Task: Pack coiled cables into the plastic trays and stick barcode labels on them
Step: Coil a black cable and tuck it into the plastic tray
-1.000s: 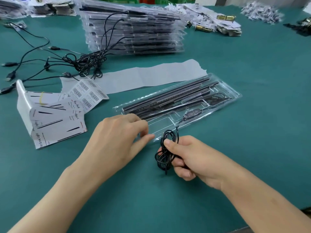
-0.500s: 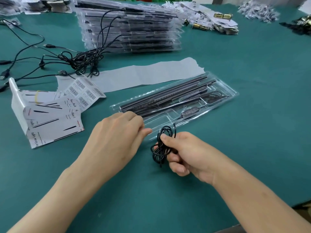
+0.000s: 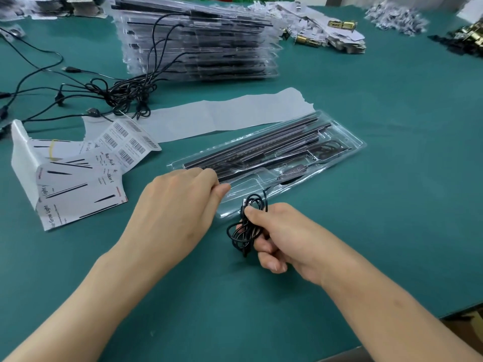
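A person's two bare hands are working over a green bench (image 3: 392,218). The left hand (image 3: 177,205) is pinching the near left edge of a clear plastic tray (image 3: 349,138), thumb and curled fingers closing on the rim. The tray is lying flat and slanting away to the right, with long black rods sitting in its channels and a small black cable bundle resting in its far compartment.

The right hand (image 3: 282,239) is gripping a coiled cable (image 3: 244,232), thumb pressing on top and fingers curling beneath. The black coil is hanging just outside the tray's near edge, its upper loops overlapping the rim, and one strand is running from it up into the tray.

To the left, a sheet of barcode labels (image 3: 128,142) is lying partly over a fan of printed cards (image 3: 73,189). A long grey paper strip (image 3: 222,116) is lying behind the tray. Farther back, a stack of filled trays (image 3: 198,40) is standing, with loose black cables (image 3: 104,92) trailing from it in a tangle across the bench.
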A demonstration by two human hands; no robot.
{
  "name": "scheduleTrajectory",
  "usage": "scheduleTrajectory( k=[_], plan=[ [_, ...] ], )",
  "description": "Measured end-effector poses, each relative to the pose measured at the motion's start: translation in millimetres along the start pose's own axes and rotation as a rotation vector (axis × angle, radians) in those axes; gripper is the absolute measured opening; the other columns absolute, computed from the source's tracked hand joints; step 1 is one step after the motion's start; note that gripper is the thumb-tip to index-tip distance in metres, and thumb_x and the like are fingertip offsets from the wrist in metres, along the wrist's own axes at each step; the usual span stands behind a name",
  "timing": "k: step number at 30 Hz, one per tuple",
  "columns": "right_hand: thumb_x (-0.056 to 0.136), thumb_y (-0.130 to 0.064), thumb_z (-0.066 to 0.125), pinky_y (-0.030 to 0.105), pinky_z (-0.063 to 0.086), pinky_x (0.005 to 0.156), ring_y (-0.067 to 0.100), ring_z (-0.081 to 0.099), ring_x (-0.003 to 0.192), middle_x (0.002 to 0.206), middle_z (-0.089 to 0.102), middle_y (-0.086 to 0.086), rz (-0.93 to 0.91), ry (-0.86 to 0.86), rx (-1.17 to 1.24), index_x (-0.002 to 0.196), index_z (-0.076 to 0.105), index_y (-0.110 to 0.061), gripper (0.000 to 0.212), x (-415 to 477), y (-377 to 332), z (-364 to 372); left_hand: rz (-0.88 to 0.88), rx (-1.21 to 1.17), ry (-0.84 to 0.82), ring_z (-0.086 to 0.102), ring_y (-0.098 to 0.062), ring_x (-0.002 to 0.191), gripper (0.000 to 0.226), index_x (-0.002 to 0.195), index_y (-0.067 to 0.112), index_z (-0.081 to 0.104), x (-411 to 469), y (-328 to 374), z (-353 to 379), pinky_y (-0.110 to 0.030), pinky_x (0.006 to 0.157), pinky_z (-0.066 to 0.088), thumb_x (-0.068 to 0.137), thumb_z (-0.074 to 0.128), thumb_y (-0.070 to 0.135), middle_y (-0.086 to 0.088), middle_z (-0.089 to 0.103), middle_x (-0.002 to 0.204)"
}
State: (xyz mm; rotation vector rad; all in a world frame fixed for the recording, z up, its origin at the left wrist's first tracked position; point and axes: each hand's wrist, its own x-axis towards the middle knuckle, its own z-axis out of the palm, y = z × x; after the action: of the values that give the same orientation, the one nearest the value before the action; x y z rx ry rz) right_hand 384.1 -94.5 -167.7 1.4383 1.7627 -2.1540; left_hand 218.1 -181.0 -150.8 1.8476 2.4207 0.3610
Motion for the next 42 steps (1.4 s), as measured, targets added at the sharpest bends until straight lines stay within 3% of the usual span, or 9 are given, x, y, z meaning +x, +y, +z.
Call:
scheduleTrajectory(
  k=[5,10,16,20,24,28,34,39,42],
  plan=[
    [0.109,-0.035,0.043,0.017,0.028,0.038,0.016,0.041,0.031,0.046,0.042,-0.003,-0.001,0.018,-0.033,0.090,0.046,-0.013,0.030,3.2,-2.9,0.9,-0.001,-0.004,-0.006,0.059,-0.021,0.087,0.042,0.089,0.023,0.052,-1.4,1.2,1.0,-0.040,0.075,0.049,0.100,0.022,0.050,0.007,0.060,0.088],
    [0.110,-0.031,0.046,0.016,0.026,0.037,0.013,0.037,0.031,0.046,0.039,-0.003,0.040,-0.036,0.086,0.081,0.042,-0.016,0.033,4.6,-11.7,-2.6,0.011,-0.015,0.013,0.060,-0.021,0.090,0.044,0.090,0.023,0.054,-2.0,-0.4,2.6,-0.038,0.075,0.047,0.100,0.021,0.051,0.008,0.061,0.090],
    [0.109,-0.029,0.050,0.017,0.026,0.035,0.010,0.034,0.032,0.049,0.038,-0.004,0.061,-0.014,0.216,0.086,0.041,-0.016,0.027,4.9,-14.9,-3.4,0.026,-0.053,0.038,0.059,-0.021,0.089,0.053,0.091,0.021,0.057,-2.5,-2.5,4.6,-0.040,0.074,0.048,0.098,0.017,0.056,0.007,0.062,0.090],
    [0.110,-0.030,0.047,0.018,0.027,0.037,0.011,0.035,0.035,0.050,0.039,-0.005,0.043,0.013,0.186,0.094,0.041,-0.016,0.022,4.3,-12.1,3.5,0.094,-0.118,0.069,0.057,-0.019,0.085,0.044,0.086,0.023,0.057,-5.4,-8.2,4.1,-0.036,0.072,0.046,0.098,0.032,0.057,0.009,0.061,0.087],
    [0.110,-0.028,0.045,0.019,0.027,0.036,0.010,0.034,0.039,0.055,0.038,-0.004,0.068,-0.025,0.212,0.100,0.041,-0.015,0.017,1.9,-12.9,3.6,0.134,-0.191,0.020,0.054,-0.012,0.096,0.054,0.086,0.032,0.055,-12.3,-14.4,3.5,-0.030,0.082,0.043,0.097,0.026,0.076,0.015,0.060,0.095],
    [0.109,-0.021,0.045,0.020,0.023,0.033,0.009,0.029,0.043,0.061,0.034,0.000,0.088,-0.058,0.260,0.082,0.043,-0.015,0.028,1.4,-16.1,1.6,0.115,-0.197,0.012,0.049,-0.010,0.098,0.066,0.087,0.036,0.050,-18.3,-7.6,6.9,-0.031,0.081,0.046,0.076,0.029,0.097,0.019,0.054,0.100],
    [0.102,-0.030,0.037,0.019,0.015,0.038,0.010,0.022,0.049,0.065,0.034,-0.002,0.084,-0.132,0.186,0.078,0.045,-0.019,0.027,-1.8,-17.5,-7.9,0.117,-0.225,0.053,0.047,-0.013,0.097,0.042,0.087,0.032,0.053,-15.7,-10.9,12.9,-0.039,0.079,0.050,0.084,0.049,0.074,0.015,0.052,0.101],
    [0.110,-0.034,0.040,0.022,0.036,0.038,0.012,0.041,0.047,0.067,0.055,0.005,0.008,-0.171,0.239,0.112,0.062,-0.002,0.039,-7.0,-2.7,-20.5,0.130,-0.253,0.082,0.048,-0.016,0.094,0.039,0.086,0.028,0.056,-16.1,-14.1,16.7,-0.037,0.077,0.049,0.084,0.056,0.067,0.014,0.053,0.100],
    [0.109,-0.030,0.046,0.024,0.050,0.044,0.012,0.054,0.047,0.078,0.071,0.013,-0.066,-0.116,0.212,0.125,0.059,0.005,0.040,-8.7,7.2,-21.6,0.134,-0.250,0.086,0.048,-0.015,0.095,0.035,0.087,0.029,0.055,-16.5,-14.4,16.8,-0.040,0.076,0.050,0.085,0.059,0.064,0.014,0.053,0.100]
  ],
)
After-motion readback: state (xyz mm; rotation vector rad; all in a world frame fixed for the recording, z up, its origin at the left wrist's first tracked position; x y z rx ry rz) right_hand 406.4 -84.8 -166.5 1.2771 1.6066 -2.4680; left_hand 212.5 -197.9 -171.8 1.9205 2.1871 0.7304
